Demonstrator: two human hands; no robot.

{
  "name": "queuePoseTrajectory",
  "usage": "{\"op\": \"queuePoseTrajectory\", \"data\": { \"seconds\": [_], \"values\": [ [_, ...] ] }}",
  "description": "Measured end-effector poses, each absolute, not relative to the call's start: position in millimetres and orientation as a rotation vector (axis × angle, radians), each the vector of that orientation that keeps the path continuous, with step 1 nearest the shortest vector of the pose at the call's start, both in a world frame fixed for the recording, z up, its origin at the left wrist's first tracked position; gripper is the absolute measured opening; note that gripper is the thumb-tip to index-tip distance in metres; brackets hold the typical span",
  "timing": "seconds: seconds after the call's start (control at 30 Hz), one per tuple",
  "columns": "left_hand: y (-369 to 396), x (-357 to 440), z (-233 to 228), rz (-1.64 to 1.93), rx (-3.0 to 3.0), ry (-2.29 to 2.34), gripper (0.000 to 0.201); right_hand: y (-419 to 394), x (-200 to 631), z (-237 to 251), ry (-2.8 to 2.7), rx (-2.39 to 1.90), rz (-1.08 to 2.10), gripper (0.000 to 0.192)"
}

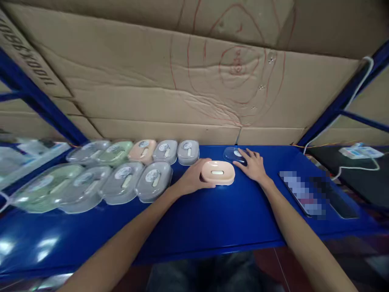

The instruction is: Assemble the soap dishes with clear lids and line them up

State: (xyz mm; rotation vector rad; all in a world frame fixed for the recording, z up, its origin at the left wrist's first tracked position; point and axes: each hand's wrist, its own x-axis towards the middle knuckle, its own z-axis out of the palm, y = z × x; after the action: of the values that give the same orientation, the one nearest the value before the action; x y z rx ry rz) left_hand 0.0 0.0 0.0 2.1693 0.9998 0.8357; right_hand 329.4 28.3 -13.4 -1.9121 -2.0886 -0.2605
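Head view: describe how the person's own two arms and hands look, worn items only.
Both forearms enter from the bottom edge bare, with no sleeves in view. The left hand and the right hand wear no gloves. No watch, bracelet or ring can be seen on either wrist or on the fingers that show. No markings show.

Peach-pink soap dish on a deep blue table; clear lid with a round white label; rows of covered dishes in pale green, grey and peach; tan cardboard with red scribbled rings; white power strip
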Motion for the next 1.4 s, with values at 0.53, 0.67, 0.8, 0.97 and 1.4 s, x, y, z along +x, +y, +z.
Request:
{"op": "queuePoseTrajectory", "data": {
  "seconds": [0.53, 0.67, 0.8, 0.97, 1.4],
  "values": [
    [-7.5, 2.2, 4.8, 0.812, 2.257, 1.052, 0.101, 53.3, 296.8, 0.2, -2.177, -1.642, -0.201, 0.065],
    [-7.3, 0.6, 3.4, 0.786, 2.262, 1.062, 0.108, 48.1, 304.8, 3.0, -2.119, -1.599, -0.223, 0.057],
    [-6.5, -0.9, 3.0, 0.790, 2.250, 1.075, 0.103, 47.3, 313.1, 0.2, -2.181, -1.577, -0.155, 0.051],
    [-4.9, -2.2, 3.1, 0.777, 2.246, 1.074, 0.109, 49.9, 314.6, -3.3, -2.168, -1.572, -0.087, 0.054],
    [-3.7, -1.6, 1.3, 0.858, 2.169, 1.044, 0.105, -1.7, 284.6, 28.8, -2.378, -0.951, 0.493, 0.099]
  ]
}}
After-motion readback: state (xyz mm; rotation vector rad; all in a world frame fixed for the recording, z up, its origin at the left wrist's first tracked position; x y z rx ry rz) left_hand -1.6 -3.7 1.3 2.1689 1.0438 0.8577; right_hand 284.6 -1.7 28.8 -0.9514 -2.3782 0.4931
